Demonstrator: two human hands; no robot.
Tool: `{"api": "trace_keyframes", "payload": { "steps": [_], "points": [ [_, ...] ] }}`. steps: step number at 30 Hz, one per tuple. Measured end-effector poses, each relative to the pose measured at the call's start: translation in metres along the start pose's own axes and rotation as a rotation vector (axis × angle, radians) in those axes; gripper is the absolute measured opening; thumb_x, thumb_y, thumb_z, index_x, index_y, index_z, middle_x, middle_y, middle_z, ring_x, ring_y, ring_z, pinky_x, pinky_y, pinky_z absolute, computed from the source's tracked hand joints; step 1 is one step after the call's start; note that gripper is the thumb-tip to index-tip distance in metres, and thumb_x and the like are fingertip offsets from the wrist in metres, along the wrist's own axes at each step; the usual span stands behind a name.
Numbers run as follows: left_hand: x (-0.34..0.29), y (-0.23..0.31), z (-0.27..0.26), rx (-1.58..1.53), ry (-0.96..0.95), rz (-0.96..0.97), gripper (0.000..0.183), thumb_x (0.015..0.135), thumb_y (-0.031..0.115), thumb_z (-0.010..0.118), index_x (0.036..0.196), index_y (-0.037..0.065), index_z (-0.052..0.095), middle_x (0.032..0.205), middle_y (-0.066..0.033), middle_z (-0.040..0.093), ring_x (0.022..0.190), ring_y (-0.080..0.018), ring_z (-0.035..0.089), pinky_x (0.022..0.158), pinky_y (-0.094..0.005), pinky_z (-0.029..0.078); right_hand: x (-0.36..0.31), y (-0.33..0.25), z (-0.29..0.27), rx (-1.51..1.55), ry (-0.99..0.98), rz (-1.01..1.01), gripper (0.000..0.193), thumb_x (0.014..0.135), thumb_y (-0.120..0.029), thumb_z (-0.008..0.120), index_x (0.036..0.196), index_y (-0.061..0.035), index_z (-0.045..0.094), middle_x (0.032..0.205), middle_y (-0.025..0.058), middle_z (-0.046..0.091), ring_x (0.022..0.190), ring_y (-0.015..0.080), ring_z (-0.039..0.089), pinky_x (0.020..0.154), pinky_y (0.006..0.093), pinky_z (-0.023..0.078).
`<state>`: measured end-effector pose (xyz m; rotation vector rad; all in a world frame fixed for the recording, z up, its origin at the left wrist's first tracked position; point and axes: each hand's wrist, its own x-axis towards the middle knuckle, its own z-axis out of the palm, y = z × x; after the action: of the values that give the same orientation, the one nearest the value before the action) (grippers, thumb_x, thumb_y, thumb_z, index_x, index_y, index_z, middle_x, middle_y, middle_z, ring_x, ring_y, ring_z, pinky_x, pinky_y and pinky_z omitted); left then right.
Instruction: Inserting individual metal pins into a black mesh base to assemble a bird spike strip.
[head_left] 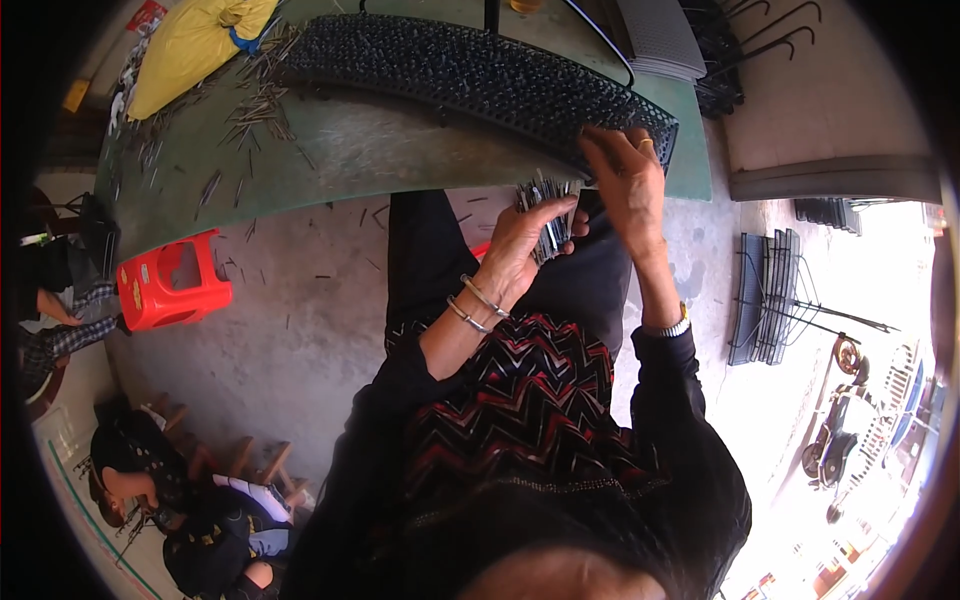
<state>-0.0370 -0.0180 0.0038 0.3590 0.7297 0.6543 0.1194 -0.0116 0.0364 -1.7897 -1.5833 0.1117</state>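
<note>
My left hand (513,243) is closed around a bundle of thin, dark metal strips (551,228), held just off the table's near edge. Their upper ends fan out past my thumb. Over the right end of a long black perforated panel (450,75), my right hand (634,190) has its fingers bent together in a pinch at the panel's surface. Whatever those fingertips hold is too small to make out. Rows of short pieces stand out all across the panel, which lies on a green table (390,140).
Loose strips (262,112) lie scattered on the table's left side beside a yellow sack (195,50). Stacked grey perforated sheets (655,38) sit at the far right. A red stool (175,282) stands on the floor at left. Black racks (765,298) lean at right. Other people sit at lower left.
</note>
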Motion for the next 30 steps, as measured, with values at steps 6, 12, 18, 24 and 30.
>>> {"api": "trace_keyframes", "payload": {
  "steps": [6, 12, 18, 24, 30],
  "points": [
    [-0.003, 0.002, 0.001, 0.050, -0.010, 0.021, 0.018, 0.089, 0.016, 0.065, 0.101, 0.003, 0.065, 0.085, -0.0073, 0.069, 0.076, -0.0161, 0.068, 0.055, -0.0248, 0.050, -0.012, -0.005, -0.029, 0.593, -0.554, 0.300, 0.018, 0.091, -0.013, 0.062, 0.091, 0.0049, 0.064, 0.082, 0.0052, 0.061, 0.075, 0.0109, 0.060, 0.067, 0.0262, 0.046],
    [-0.010, 0.010, 0.013, 0.177, 0.032, -0.009, 0.019, 0.087, 0.018, 0.067, 0.100, 0.005, 0.065, 0.087, -0.0072, 0.071, 0.078, -0.0156, 0.069, 0.056, -0.0243, 0.050, -0.011, -0.003, -0.037, 0.673, -0.646, 0.449, 0.013, 0.090, -0.011, 0.060, 0.092, 0.0015, 0.060, 0.075, 0.0042, 0.062, 0.071, 0.0094, 0.059, 0.063, 0.0251, 0.046],
    [-0.013, 0.013, 0.022, 0.247, 0.061, -0.011, 0.020, 0.085, 0.017, 0.067, 0.097, 0.002, 0.067, 0.084, -0.0080, 0.071, 0.072, -0.0159, 0.069, 0.053, -0.0249, 0.049, -0.014, 0.008, -0.037, 0.643, -0.626, 0.408, 0.013, 0.091, -0.010, 0.058, 0.093, 0.0022, 0.060, 0.076, 0.0049, 0.063, 0.069, 0.0108, 0.061, 0.063, 0.0243, 0.047],
    [0.002, 0.008, 0.013, 0.122, 0.031, -0.008, 0.021, 0.087, 0.015, 0.065, 0.102, 0.000, 0.065, 0.090, -0.0114, 0.071, 0.079, -0.0206, 0.071, 0.059, -0.0293, 0.054, -0.010, 0.004, -0.044, 0.641, -0.429, 0.406, 0.009, 0.091, -0.006, 0.057, 0.093, 0.0023, 0.060, 0.077, 0.0074, 0.065, 0.071, 0.0118, 0.064, 0.065, 0.0252, 0.050],
    [0.011, -0.001, 0.007, -0.121, -0.079, -0.040, 0.028, 0.092, 0.016, 0.059, 0.112, -0.003, 0.061, 0.104, -0.0173, 0.067, 0.098, -0.0293, 0.066, 0.086, -0.0427, 0.056, 0.009, 0.013, -0.038, 0.267, 0.147, 0.186, 0.007, 0.090, -0.004, 0.057, 0.095, -0.0004, 0.062, 0.076, 0.0068, 0.069, 0.071, 0.0110, 0.066, 0.067, 0.0253, 0.051]
  ]
}}
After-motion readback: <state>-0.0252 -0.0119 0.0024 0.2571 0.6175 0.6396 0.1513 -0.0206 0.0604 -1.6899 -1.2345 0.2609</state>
